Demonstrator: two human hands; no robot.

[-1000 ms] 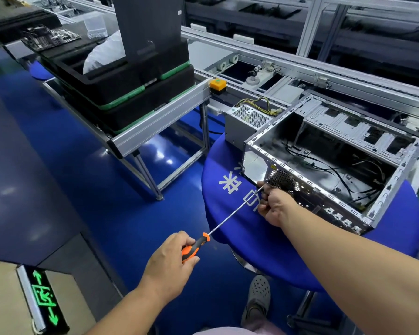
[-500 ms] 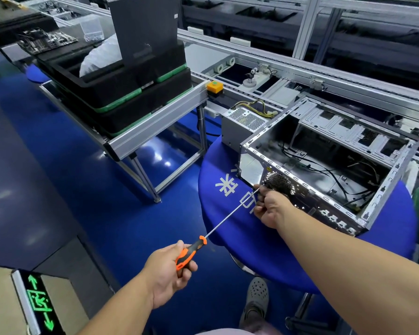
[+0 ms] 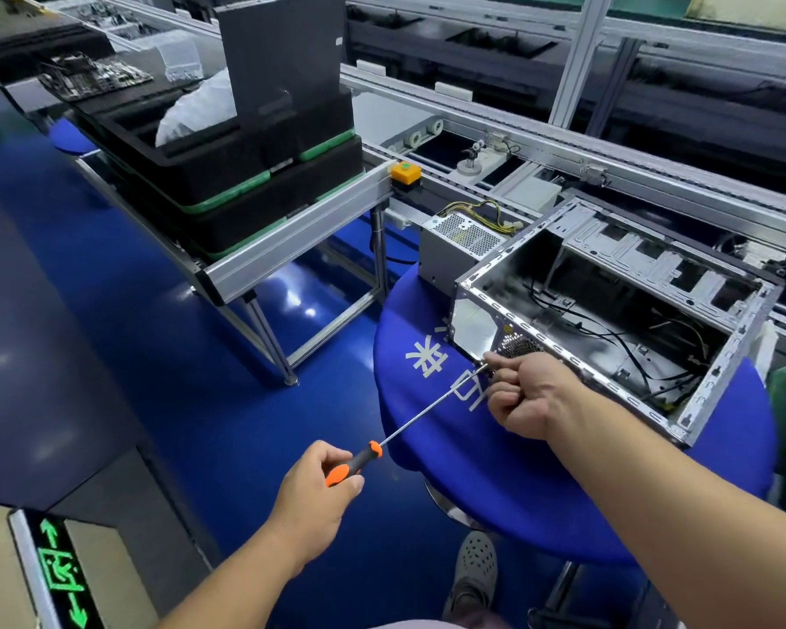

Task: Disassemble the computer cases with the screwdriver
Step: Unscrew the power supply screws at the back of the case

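Note:
An open bare-metal computer case (image 3: 740,351) lies on a round blue table (image 3: 518,488), loose black cables inside it. A long screwdriver (image 3: 427,415) with an orange and black handle slants from lower left up to the case's near left corner. My left hand (image 3: 318,497) grips the handle. My right hand (image 3: 525,394) is closed around the shaft's tip end, right against the case's perforated back panel. The tip and any screw are hidden by my fingers.
A grey power supply (image 3: 454,247) with yellow wires sits behind the case. To the left, stacked black trays (image 3: 228,188) rest on an aluminium rack. A conveyor line (image 3: 563,143) runs along the back. A green exit sign (image 3: 60,569) lies on the floor.
Both hands stay on the screwdriver at the same corner of the case. My left hand has shifted slightly on the handle; the view has drifted a little.

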